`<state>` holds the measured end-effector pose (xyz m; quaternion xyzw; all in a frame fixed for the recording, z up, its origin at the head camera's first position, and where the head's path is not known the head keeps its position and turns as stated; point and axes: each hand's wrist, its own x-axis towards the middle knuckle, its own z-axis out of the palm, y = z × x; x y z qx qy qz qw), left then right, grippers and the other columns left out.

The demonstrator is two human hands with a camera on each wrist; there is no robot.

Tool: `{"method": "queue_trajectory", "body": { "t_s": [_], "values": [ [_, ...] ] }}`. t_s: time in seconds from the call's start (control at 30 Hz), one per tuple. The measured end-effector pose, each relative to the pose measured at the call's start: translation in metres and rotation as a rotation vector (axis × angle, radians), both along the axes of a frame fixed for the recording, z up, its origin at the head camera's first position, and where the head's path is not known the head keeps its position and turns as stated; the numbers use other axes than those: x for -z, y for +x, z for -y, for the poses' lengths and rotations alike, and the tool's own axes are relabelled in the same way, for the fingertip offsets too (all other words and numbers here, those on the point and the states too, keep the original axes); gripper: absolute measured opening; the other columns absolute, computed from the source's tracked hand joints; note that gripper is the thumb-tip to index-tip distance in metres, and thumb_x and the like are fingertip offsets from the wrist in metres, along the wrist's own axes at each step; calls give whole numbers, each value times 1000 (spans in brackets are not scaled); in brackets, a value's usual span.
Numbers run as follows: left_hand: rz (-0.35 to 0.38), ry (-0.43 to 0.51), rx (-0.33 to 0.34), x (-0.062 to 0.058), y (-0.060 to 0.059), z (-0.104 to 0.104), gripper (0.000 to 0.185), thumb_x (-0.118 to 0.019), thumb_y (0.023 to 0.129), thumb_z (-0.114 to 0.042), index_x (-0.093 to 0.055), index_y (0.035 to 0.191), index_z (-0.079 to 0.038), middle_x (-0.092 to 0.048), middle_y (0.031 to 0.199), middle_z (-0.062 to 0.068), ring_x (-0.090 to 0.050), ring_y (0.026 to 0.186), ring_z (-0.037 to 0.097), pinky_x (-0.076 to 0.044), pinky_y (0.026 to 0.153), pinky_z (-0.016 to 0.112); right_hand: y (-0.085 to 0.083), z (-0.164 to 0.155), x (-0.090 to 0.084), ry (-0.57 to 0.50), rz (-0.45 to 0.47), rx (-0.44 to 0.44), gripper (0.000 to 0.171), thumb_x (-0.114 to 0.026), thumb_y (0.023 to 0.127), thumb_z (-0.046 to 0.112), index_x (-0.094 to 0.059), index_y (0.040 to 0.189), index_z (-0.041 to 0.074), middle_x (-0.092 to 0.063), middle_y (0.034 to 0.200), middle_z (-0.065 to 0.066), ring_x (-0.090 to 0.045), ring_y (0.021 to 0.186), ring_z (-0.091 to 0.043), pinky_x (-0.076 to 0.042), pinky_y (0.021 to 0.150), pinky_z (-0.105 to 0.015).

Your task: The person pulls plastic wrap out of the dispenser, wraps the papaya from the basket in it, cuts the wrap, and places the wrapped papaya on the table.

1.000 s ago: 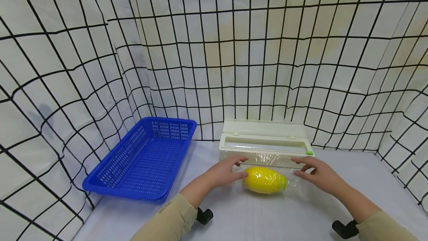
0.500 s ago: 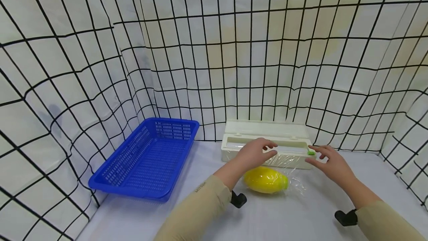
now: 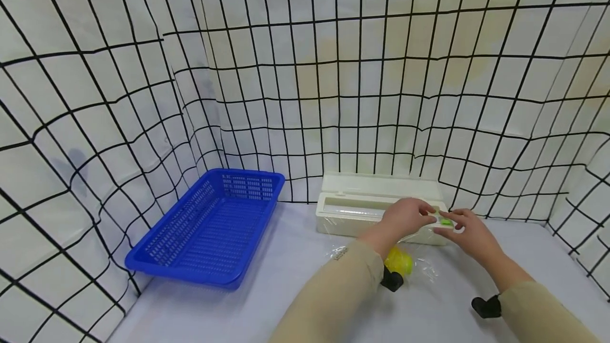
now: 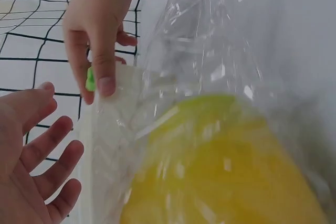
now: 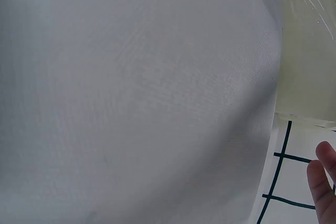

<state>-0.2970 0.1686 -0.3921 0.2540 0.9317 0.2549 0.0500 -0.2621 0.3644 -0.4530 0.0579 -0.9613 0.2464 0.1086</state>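
Now the left hand (image 3: pixel 406 217) has slid right, fingers loosely spread, beside the green slider (image 3: pixel 446 222); right hand (image 3: pixel 471 232) pinches the cling-film dispenser (image 3: pixel 340 225) there. Yellow green-ended object (image 3: pixel 399 261), under film (image 4: pixel 205 51), lies wearer-side of the grip. Work apparently centres on the slider.

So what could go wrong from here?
The clear film lies loose and creased over the front of the cling film dispenser, so it might bunch or tear unevenly. The left sleeve reaches across the film-covered yellow object; it could nudge that. The left hand and right hand crowd the green slider and may obstruct each other.
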Motion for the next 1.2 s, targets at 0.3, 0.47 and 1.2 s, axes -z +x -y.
{"method": "queue_trajectory", "body": {
  "t_s": [0.3, 0.47, 1.2],
  "values": [
    [-45, -175, -77, 12, -9, -37, 24, -63, 95, -46, -70, 118, -45, -65, 102, -25, -58, 87, -2, -45, 70, 23, -2, -2, 4, -17, -30, -26, 58, -78, 86, 36, -63, 132, 4, -51, 125, -22, -54, 93, -31, -44, 62, -33],
    [-70, -239, -110, 17, -11, -45, 21, -65, 93, -47, -71, 112, -44, -65, 97, -26, -58, 85, -1, -44, 70, 23, -5, 0, 5, -14, -39, -28, 54, -77, 87, 33, -64, 132, 7, -52, 124, -21, -53, 92, -30, -43, 61, -32],
    [-172, -334, -65, 23, -16, -46, 21, -61, 93, -54, -71, 112, -51, -66, 108, -28, -61, 103, 4, -43, 87, 28, -5, -9, 6, -37, 10, 8, 66, -73, 87, 47, -61, 132, 1, -52, 133, -24, -55, 110, -42, -48, 81, -53]
  ]
}}
